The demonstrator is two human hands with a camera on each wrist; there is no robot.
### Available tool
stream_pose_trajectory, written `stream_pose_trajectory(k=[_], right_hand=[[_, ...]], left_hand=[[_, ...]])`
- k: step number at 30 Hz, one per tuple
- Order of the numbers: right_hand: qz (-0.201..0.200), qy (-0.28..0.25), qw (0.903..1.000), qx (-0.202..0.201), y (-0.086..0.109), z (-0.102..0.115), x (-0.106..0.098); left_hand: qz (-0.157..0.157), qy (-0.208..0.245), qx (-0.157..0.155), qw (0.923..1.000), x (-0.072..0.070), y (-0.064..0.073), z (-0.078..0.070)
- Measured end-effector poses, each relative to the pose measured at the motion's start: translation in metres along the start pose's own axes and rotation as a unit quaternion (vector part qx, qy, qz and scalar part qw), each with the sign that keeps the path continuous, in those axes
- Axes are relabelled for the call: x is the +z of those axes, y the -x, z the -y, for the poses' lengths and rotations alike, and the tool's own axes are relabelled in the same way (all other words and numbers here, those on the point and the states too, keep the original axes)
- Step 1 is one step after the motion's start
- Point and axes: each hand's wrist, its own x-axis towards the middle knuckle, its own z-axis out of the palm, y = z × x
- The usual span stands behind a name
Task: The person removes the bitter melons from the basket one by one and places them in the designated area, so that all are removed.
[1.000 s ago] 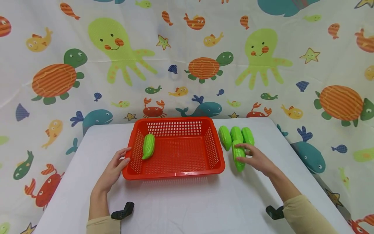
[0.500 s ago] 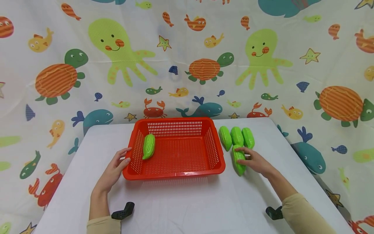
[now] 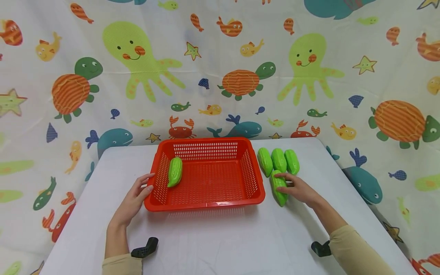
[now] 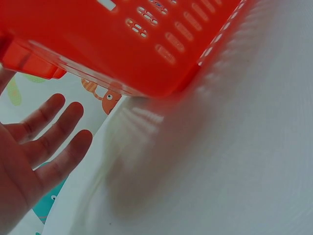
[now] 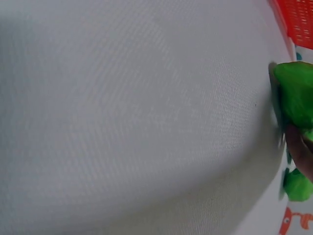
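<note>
My right hand (image 3: 300, 189) has its thumb and fingers round a bright green, ribbed bitter melon (image 3: 280, 195) on the table, right of the red basket. The melon's narrow tip points toward me. In the right wrist view this bitter melon (image 5: 295, 90) shows at the right edge with a finger (image 5: 299, 152) below it. Across the basket (image 3: 206, 206), my left hand (image 3: 135, 196) touches the left rim. Its fingers are spread and loosely straight in the left wrist view, beside the basket wall (image 4: 122, 63). One bitter melon (image 3: 175, 172) lies inside the basket, near its left wall.
Several more bitter melons (image 3: 279, 159) lie side by side just beyond my right hand. The white table (image 3: 220, 244) ends at a curtain (image 3: 213, 53) printed with sea animals. Black wrist-worn devices (image 3: 145, 248) sit at both sleeves.
My right hand and the bitter melon have shifted toward me, away from the row behind. The melon has since turned slightly, its top swinging left. The left hand and basket stay put.
</note>
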Motion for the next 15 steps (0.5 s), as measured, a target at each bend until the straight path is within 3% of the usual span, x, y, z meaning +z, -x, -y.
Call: stream_pose_trajectory(k=[15], right_hand=[[0.006,0.008,0.9999,0.002,-0.0018,0.0008,-0.0006]], left_hand=[[0.002,0.002,0.002,1.0000,-0.0019,-0.0017,-0.0016]])
